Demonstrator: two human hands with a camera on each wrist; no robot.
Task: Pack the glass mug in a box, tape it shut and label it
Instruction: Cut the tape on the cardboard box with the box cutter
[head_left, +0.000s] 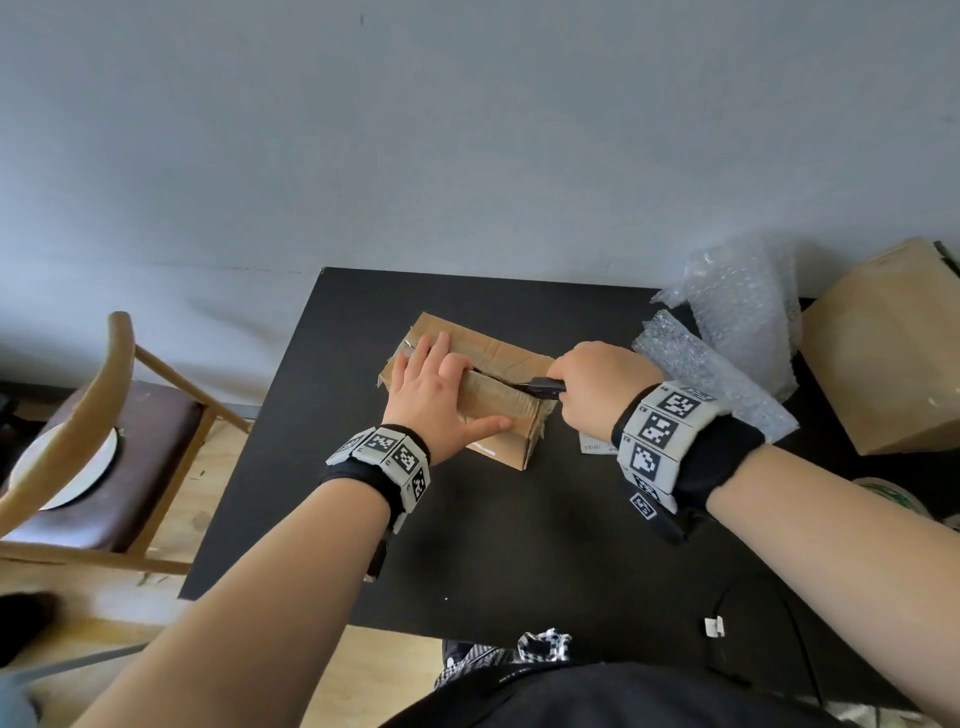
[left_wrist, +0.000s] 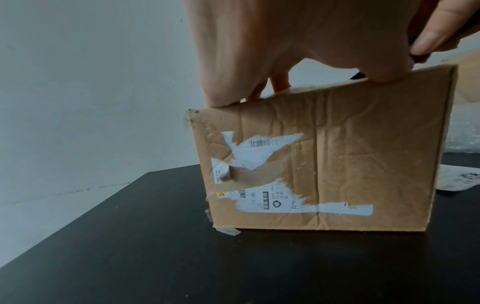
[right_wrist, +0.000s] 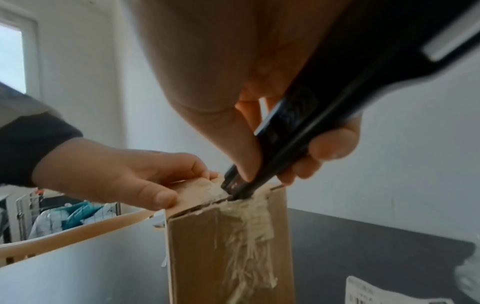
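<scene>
A small worn cardboard box (head_left: 501, 358) stands on the black table (head_left: 519, 545), old tape across its top seam and torn label scraps on its front (left_wrist: 324, 164). My left hand (head_left: 431, 395) lies flat on the box's top, fingers straight, thumb down the front side. My right hand (head_left: 597, 389) grips a black utility knife (head_left: 543, 386). In the right wrist view the knife (right_wrist: 298, 133) has its tip in the taped seam at the box's right end (right_wrist: 207, 257), close to the left hand's fingers (right_wrist: 116, 174). No glass mug is in view.
Crumpled bubble wrap (head_left: 727, 353) and a larger cardboard box (head_left: 893, 353) sit at the table's right. A white label (head_left: 597, 444) lies under my right wrist, and a tape roll (head_left: 893, 499) shows at the right edge. A wooden chair (head_left: 104, 441) holding a plate (head_left: 67, 467) stands left.
</scene>
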